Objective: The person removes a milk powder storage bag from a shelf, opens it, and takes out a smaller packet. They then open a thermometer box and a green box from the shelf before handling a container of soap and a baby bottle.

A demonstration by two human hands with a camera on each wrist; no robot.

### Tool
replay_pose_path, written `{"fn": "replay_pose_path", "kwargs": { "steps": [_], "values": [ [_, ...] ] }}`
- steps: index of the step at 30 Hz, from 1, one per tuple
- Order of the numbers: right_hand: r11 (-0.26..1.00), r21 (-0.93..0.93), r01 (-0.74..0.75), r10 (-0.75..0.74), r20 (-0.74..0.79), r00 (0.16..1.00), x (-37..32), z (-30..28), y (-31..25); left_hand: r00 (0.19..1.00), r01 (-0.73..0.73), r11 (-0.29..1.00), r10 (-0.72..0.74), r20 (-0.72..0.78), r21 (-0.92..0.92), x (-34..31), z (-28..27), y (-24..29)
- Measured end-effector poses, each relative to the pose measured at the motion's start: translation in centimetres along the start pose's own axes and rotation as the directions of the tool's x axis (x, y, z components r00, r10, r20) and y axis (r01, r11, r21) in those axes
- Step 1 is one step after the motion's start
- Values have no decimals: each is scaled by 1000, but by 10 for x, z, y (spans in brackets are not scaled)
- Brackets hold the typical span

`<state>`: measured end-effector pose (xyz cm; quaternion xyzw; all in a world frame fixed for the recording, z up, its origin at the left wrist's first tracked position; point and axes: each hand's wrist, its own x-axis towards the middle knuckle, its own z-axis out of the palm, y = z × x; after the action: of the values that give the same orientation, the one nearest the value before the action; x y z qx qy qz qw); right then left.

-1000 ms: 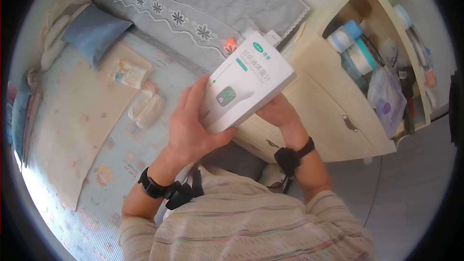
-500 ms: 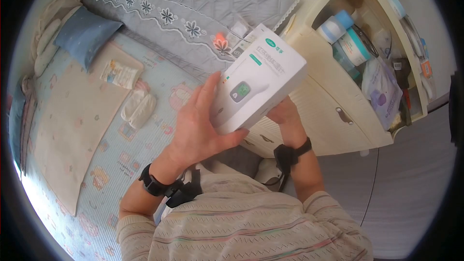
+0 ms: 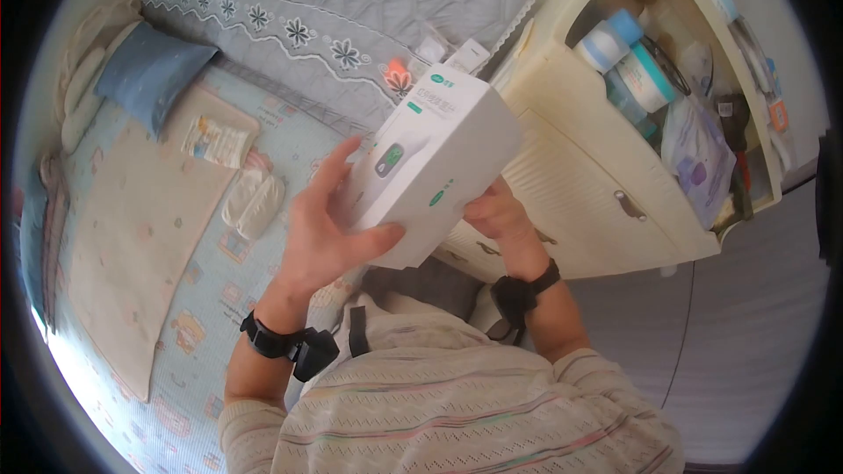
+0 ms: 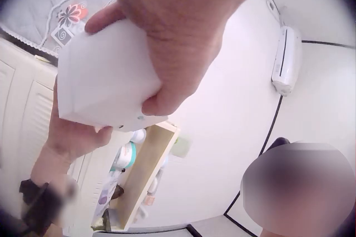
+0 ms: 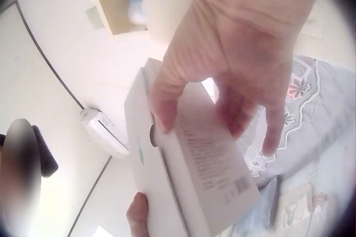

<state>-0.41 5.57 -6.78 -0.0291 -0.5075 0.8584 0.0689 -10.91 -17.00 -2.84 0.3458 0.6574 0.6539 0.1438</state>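
Observation:
A white infrared thermometer box (image 3: 421, 180), printed with a device picture and green lettering, is held tilted in front of the body. My left hand (image 3: 320, 233) grips its near left end, thumb along the lower side and fingers on the printed face. At the far right side is my right hand (image 3: 499, 211), partly hidden behind the box in the head view. The right wrist view shows the right thumb (image 5: 166, 112) at a small notch (image 5: 154, 136) on the box's seam, other fingers reaching over the text-printed panel (image 5: 206, 153). The left thumb (image 5: 139, 212) presses the opposite side.
Left is a bed with a patterned sheet (image 3: 233, 290), a blue pillow (image 3: 154, 75), a printed packet (image 3: 218, 140) and a white bundle (image 3: 253, 204). A cream cabinet (image 3: 580, 184) stands right, its open shelf holding a teal-lidded tub (image 3: 645, 79) and a purple-white bag (image 3: 698, 162).
The box has been turned, so its side with a green logo now faces the head camera more. Both hands have moved slightly left with it since half a second ago.

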Motion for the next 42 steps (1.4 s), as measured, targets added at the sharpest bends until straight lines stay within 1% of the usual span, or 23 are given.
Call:
{"fn": "replay_pose_path", "kwargs": {
  "steps": [1, 2, 3, 6, 8, 10, 12, 13, 15, 17, 18, 20, 21, 22, 23, 27, 30, 33, 35, 38, 39, 41, 42],
  "values": [
    [1000, 4, 3, -3, -4, 1000, 1, 1, 1, 999, 40, 998, -40, 0, -52, 0, -2, 0],
    [998, 62, -26, 25, 18, 1000, 1, 4, 2, 997, 80, 991, -80, 0, -103, -1, -4, 0],
    [991, 119, -57, 52, 43, 998, 2, 6, 4, 997, 82, 992, -82, 4, -101, 0, -7, -1],
    [989, 125, -74, 65, 77, 995, 3, 5, 9, 991, 131, 990, -130, 27, -42, 4, -17, 1],
    [989, 132, -63, 50, 99, 994, 6, 9, 13, 979, 195, 980, -196, 53, 35, 7, -22, 8],
    [989, 137, -50, 34, 119, 992, 8, 11, 14, 979, 201, 980, -201, 33, 8, 7, -21, 11],
    [977, 175, -118, 105, 83, 991, 8, 12, 15, 979, 204, 979, -203, 14, -19, 8, -21, 12],
    [977, 177, -117, 104, 83, 991, 9, 13, 16, 978, 206, 979, -206, 27, 5, 8, -22, 11],
    [969, 173, -175, 176, 8, 984, 9, 16, 19, 977, 209, 978, -210, 42, 28, 9, -26, 10],
    [971, 127, -204, 203, 19, 979, 9, 24, 17, 940, 266, 952, -291, 176, 151, 12, -32, 10],
    [970, 79, -229, 227, 31, 973, 9, 28, 17, 940, 269, 951, -293, 173, 151, 13, -33, 4],
    [977, 39, -207, 205, 58, 977, 11, 31, 26, 960, 194, 966, -223, 169, 174, 14, -31, -12],
    [983, -2, -181, 180, 81, 980, 11, 32, 29, 959, 199, 964, -228, 167, 175, 14, -32, -13],
    [983, 0, -184, 184, 82, 980, 11, 32, 31, 950, 249, 958, -270, 156, 143, 15, -32, -13],
    [976, 19, -216, 213, 92, 973, 10, 32, 31, 939, 297, 948, -312, 146, 111, 15, -32, -13],
    [959, 65, -274, 269, 78, 960, 6, 34, 30, 933, 344, 938, -345, 104, 29, 11, -32, -2],
    [962, 95, -256, 245, 113, 963, 8, 32, 37, 942, 325, 946, -325, 82, 17, 8, -34, -3],
    [967, 110, -232, 220, 113, 969, 7, 33, 42, 957, 289, 956, -288, 27, -45, 4, -33, 0],
    [969, 107, -221, 209, 109, 972, 8, 35, 43, 975, 221, 974, -222, -19, -58, 2, -32, 1],
    [972, 99, -215, 205, 101, 974, 9, 37, 42, 970, 238, 965, -243, -27, -113, -1, -33, 9],
    [971, 95, -220, 211, 97, 973, 9, 37, 41, 970, 238, 965, -243, -27, -112, -2, -33, 8],
    [973, 81, -218, 209, 104, 972, 10, 39, 39, 985, 163, 984, -167, -42, -75, -4, -36, 4],
    [974, 69, -216, 208, 112, 972, 11, 40, 38, 985, 162, 984, -165, -42, -74, -5, -35, 2]
  ]
}}
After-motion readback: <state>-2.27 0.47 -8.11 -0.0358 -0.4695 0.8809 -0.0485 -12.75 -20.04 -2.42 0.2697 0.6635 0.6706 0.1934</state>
